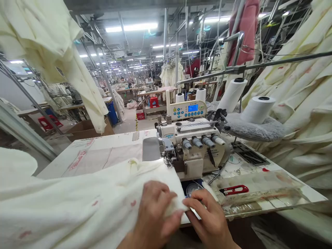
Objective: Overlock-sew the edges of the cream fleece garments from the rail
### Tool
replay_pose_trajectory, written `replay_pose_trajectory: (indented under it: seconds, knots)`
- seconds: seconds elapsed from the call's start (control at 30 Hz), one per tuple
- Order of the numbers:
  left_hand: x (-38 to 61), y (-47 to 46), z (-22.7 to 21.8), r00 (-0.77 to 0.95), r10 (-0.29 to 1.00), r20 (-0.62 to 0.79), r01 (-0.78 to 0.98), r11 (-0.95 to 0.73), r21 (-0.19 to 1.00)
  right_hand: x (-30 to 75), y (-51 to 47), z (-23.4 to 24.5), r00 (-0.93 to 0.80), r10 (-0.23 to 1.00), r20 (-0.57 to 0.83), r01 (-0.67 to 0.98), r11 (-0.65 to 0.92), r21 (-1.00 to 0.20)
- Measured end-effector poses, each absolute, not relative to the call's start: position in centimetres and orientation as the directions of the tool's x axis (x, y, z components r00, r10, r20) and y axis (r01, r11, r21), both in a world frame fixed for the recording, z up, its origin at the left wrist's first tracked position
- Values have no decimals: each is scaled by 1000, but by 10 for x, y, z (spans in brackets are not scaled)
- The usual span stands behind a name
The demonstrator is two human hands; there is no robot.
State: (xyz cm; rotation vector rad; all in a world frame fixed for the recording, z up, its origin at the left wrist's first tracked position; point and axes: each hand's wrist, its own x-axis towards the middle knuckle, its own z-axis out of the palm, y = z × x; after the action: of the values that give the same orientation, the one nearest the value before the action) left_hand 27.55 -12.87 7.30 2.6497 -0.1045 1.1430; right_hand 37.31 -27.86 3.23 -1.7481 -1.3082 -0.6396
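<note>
A cream fabric piece (103, 197) with small reddish prints spreads over the left side of the table, its far edge running up to the needle area of a white overlock sewing machine (192, 138). My left hand (155, 214) lies over the fabric near its right edge, fingers curled and closed on the cloth, slightly blurred. Just to the right, my right hand (207, 214) pinches the fabric's corner between thumb and fingers, in front of the machine. What is under the left palm is hidden.
Red-handled thread snips (234, 190) lie in a clear plastic tray (259, 183) at right. White thread cones (258, 109) stand behind the machine. Cream garments (298, 103) hang at right, and more cloth (59, 52) hangs at upper left. A metal bar (272, 63) crosses the upper right.
</note>
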Motion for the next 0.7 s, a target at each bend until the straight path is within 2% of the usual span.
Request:
replay_pose_trajectory:
  seconds: [0.07, 0.13, 0.2, 0.33, 0.47, 0.7]
  knots:
    - [288, -111, 80, 757, 230, 612, 53, -955, 293, 372, -278, 31, 325, 520, 790, 943, -116, -311]
    - [303, -92, 83, 790, 341, 510, 236, -936, 261, 372, -278, 30, 324, 514, 794, 944, -120, -308]
    - [317, -75, 82, 827, 379, 415, 310, -924, 226, 373, -276, 30, 327, 496, 804, 943, -119, -310]
    - [335, -55, 80, 862, 395, 317, 322, -910, 260, 380, -268, 35, 332, 452, 828, 942, -109, -318]
    - [349, -39, 80, 860, 403, 313, 319, -903, 287, 388, -256, 41, 352, 455, 818, 935, -124, -333]
    - [376, -18, 83, 854, 407, 324, 318, -901, 295, 412, -230, 43, 354, 453, 819, 935, -201, -293]
